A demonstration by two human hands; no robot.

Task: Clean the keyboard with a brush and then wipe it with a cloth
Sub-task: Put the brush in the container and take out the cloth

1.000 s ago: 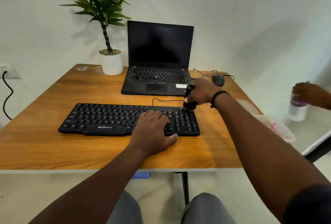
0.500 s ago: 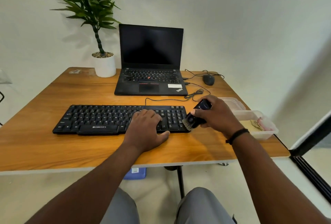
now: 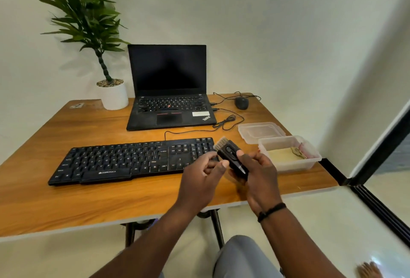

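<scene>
Wooden table [image 3: 66,200] bearing the black keyboard [image 3: 124,162], which lies where it did half a second ago. The left hand [image 3: 200,180] has lifted off the keys and now seems to pinch the brush [image 3: 230,155]. The right hand [image 3: 258,173] grips the brush handle, raised above the keyboard's right end, bristles pointing away.

Both forearms are reaching forward from the bottom of the view and converging toward the middle. The right hand [image 3: 258,167] is turning palm-up, its fingers curling under the brush [image 3: 230,155] while the thumb is pressing on top. A dark band is circling the right wrist. The left hand [image 3: 199,180] is showing its back to the camera, its thumb and curled fingers meeting at the brush's side.
</scene>
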